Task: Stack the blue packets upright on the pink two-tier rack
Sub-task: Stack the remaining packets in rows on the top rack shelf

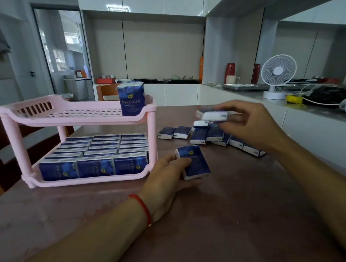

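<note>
- The pink rack (81,116) stood on the table (225,219) at the left; its lower shelf was packed with upright blue packets (94,156), and one packet (132,99) stood on the upper shelf's right end.
- Loose packets (209,135) lay scattered to the rack's right.
- A white fan (276,76) stood on the far right counter.
- The left hand (167,182) gripped a packet (192,162), fingers curled round it.
- The right hand (247,123) pinched another, blurred packet (213,114) above the pile.

Pink plastic rack (9,116), glossy blue packets (92,166), polished table (225,219)
</note>
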`<state>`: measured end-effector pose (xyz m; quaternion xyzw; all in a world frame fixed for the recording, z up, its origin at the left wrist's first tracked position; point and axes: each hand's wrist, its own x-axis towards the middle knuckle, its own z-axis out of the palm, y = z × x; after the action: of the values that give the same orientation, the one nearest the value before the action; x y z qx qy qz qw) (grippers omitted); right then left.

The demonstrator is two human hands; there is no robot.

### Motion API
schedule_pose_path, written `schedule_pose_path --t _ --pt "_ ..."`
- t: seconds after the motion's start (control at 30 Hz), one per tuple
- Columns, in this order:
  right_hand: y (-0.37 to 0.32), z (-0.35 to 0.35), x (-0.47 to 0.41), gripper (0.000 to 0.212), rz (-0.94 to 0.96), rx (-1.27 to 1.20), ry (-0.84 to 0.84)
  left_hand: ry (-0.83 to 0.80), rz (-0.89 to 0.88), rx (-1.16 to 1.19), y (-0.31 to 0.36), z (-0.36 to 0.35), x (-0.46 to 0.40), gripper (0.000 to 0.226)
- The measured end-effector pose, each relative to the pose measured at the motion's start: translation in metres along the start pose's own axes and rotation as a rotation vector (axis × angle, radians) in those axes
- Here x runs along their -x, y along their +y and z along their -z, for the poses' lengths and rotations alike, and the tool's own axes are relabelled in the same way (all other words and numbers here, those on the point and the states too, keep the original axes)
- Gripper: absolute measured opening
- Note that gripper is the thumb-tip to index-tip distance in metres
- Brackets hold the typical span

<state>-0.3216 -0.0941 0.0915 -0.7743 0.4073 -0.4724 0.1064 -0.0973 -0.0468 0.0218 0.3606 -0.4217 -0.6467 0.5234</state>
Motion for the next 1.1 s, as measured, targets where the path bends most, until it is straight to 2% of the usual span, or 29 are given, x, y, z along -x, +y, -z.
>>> schedule_pose_path --t 0.07,0.17,0.33,0.4,0.43,0.5,0.57,0.8,0.93,1.1 --pt "-0.008 -0.011 0.020 0.045 0.126 0.020 -0.149 -0.022 0.014 0.028 0.003 0.000 -0.001 0.030" --pt "-0.008 -0.028 0.049 0.042 0.202 0.024 -0.248 -0.065 -0.001 0.001 0.003 -0.001 -0.001 0.031" --pt "-0.015 -0.039 0.052 0.018 0.223 -0.036 -0.104 -0.060 -0.127 -0.073 -0.006 0.003 -0.001 0.038" --pt "-0.018 -0.038 0.050 0.017 0.175 -0.089 -0.030 -0.051 -0.234 -0.215 -0.008 0.005 -0.002 0.041" --pt "-0.019 -0.037 0.051 0.024 0.128 -0.115 -0.007 -0.075 -0.295 -0.312 -0.008 0.006 -0.002 0.042" --pt "-0.020 -0.037 0.051 0.044 0.045 -0.092 -0.040 -0.134 -0.379 -0.471 -0.008 0.008 -0.001 0.047" --pt "-0.017 -0.041 0.053 0.053 0.004 -0.054 -0.140 -0.132 -0.393 -0.598 -0.009 0.012 -0.002 0.049" --pt "-0.015 -0.050 0.055 0.043 -0.013 -0.096 -0.138 -0.065 -0.423 -0.821 -0.002 0.019 0.003 0.058" --pt "-0.015 -0.051 0.058 0.040 0.006 -0.125 -0.153 -0.040 -0.469 -0.885 0.000 0.021 0.011 0.047" --pt "-0.006 -0.049 0.057 0.040 -0.010 -0.121 -0.151 -0.004 -0.500 -0.957 0.011 0.025 0.025 0.044"
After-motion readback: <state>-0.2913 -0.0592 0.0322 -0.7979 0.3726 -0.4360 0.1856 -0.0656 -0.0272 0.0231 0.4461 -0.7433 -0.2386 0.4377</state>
